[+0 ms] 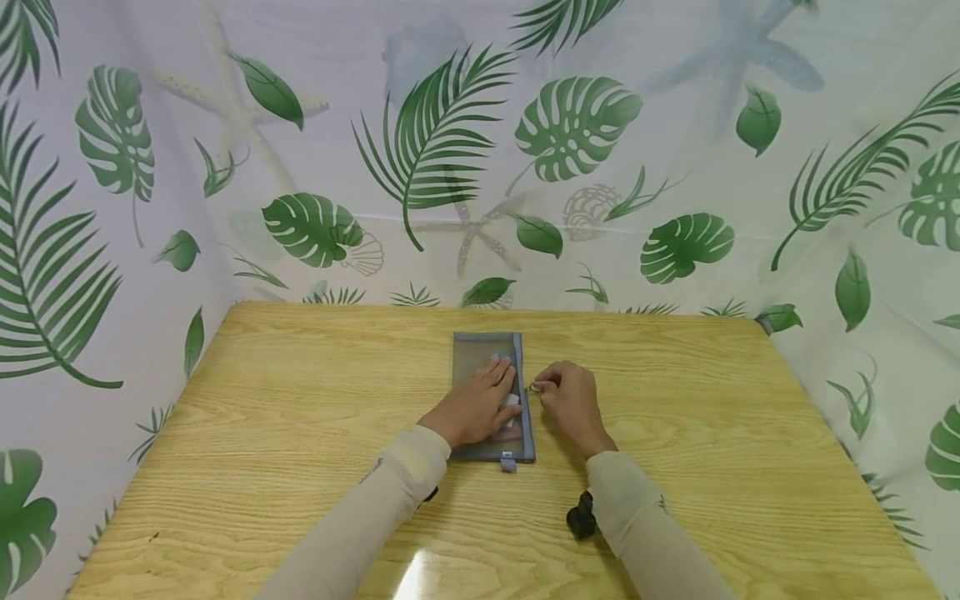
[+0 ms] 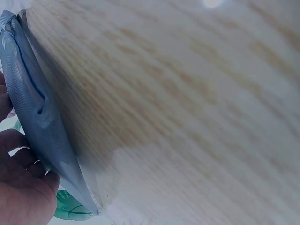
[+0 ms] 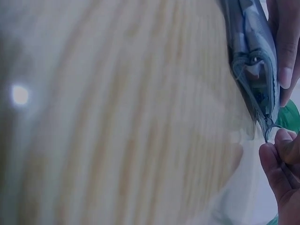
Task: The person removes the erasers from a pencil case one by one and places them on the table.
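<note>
A blue-grey mesh zipper pouch (image 1: 468,354) lies flat on the wooden table, with pale and pinkish contents dimly visible through it. My left hand (image 1: 476,408) rests on top, its fingers stretched over the mesh. Just off the pouch's right edge, my right hand (image 1: 573,404) pinches the zipper pull (image 1: 533,387) between thumb and finger. The right wrist view shows a gap (image 3: 260,86) between the zipper's two sides, narrowing to the slider beside the pinching fingertips (image 3: 269,154). Inside, the contents are too unclear to name.
The table (image 1: 300,400) has a small dark mark at its near left. A small loop tab (image 1: 508,466) sticks out from the pouch's near end. A white curtain (image 1: 465,275) printed with green leaves surrounds the table's back and sides. Black wrist cameras show below both cuffs.
</note>
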Demonstrator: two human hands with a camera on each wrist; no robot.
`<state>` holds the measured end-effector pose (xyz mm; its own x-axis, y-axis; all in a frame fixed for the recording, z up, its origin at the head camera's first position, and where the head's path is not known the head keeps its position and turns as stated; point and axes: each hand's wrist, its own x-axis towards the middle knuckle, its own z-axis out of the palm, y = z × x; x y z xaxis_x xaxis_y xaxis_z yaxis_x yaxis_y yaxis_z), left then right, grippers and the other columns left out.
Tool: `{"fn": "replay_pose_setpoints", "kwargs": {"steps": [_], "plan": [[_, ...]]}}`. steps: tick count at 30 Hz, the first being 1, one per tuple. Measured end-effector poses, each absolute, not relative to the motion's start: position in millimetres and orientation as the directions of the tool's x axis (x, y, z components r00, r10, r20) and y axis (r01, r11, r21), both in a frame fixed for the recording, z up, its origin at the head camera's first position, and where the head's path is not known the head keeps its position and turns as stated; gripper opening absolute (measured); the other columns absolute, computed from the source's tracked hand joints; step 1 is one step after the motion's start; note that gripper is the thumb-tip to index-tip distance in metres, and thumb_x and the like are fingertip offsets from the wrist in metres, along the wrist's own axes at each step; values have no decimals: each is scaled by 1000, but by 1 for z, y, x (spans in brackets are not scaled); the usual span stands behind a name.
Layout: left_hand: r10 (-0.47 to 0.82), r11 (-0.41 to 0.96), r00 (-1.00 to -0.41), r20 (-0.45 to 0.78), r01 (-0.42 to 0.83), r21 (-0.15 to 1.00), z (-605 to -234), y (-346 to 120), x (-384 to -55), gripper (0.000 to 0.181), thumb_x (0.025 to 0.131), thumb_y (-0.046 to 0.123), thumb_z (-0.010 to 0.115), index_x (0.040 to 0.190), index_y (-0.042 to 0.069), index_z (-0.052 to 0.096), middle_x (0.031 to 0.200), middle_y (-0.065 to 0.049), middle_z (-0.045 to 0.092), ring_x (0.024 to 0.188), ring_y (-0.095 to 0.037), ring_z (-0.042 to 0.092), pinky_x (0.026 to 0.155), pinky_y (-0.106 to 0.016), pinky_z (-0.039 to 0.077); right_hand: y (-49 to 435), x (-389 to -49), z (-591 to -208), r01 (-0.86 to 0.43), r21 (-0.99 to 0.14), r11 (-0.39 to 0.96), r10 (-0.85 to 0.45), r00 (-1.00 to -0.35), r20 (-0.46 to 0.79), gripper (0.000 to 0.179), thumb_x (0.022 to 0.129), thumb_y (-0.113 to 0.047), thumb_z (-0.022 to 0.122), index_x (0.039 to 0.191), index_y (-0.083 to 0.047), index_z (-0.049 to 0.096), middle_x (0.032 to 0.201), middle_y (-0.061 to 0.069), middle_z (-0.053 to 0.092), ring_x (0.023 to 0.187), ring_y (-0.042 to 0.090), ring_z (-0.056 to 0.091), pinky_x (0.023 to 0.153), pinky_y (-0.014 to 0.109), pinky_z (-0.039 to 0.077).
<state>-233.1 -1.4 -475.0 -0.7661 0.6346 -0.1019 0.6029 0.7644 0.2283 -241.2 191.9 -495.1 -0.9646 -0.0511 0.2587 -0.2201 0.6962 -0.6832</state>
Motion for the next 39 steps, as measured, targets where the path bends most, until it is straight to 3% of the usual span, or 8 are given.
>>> {"fn": "replay_pose_setpoints", "kwargs": {"steps": [39], "plan": [[623,774,-774,-115,589,232,-477,0,-234,67,111,43,37,159,-2,23,166,-17,18,154,-29,13,124,-37,13,186,-249,-502,-174,-728,663,48,-961,274,12,90,8,67,86,1,77,83,13,74,75,27,71,69,43,58]]}}
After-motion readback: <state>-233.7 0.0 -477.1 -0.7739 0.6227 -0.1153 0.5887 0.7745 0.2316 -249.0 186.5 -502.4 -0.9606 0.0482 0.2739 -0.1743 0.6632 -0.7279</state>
